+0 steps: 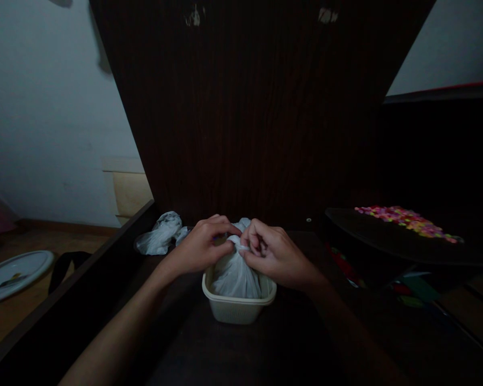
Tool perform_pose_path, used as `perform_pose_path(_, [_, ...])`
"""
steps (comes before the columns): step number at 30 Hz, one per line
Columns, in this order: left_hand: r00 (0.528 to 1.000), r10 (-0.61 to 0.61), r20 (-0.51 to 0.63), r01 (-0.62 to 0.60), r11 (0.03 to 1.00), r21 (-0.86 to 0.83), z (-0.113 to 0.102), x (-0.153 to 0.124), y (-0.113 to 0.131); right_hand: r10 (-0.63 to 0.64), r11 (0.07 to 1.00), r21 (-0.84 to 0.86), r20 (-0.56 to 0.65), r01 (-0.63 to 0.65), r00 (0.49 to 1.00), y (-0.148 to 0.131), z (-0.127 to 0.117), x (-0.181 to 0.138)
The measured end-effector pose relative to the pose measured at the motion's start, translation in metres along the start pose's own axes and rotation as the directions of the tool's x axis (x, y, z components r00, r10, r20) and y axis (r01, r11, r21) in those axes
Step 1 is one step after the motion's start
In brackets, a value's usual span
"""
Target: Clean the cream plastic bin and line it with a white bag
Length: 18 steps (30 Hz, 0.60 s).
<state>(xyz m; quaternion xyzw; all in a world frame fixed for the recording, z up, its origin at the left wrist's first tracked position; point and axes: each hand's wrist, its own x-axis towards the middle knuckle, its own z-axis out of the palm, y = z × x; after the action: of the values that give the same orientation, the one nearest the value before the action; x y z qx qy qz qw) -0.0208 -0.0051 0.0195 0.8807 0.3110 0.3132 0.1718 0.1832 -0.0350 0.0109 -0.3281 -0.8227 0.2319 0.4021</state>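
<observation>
Left hand [201, 247] and right hand [277, 256] pinch crinkly plastic bag [235, 277] in basket [237, 312].

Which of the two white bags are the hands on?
The bag in the basket: left hand and right hand pinch its top. The other bag lies crumpled further left, untouched.

By the dark wooden panel [257, 118]'s lower left corner lies 1 crumpled white bag [161, 234]; farther left, 1 round plate [14, 275]; right, 1 tray [386, 244] of coloured beads [406, 219].
</observation>
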Motion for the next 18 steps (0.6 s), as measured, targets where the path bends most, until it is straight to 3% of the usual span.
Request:
perform_pose_path(7, [1.0, -0.009, 0.03, 0.01, 1.0, -0.02, -0.003, 0.001, -0.001, -0.017, 0.999, 0.05, 0.095, 0.012, 0.995, 0.001, -0.01, -0.002])
perform_pose_path(18, [0.989, -0.14, -0.042, 0.136, 0.987, -0.09, 0.002, 0.003, 0.001, -0.008, 0.973, -0.233, -0.019, 0.003, 1.0, -0.005, -0.006, -0.002])
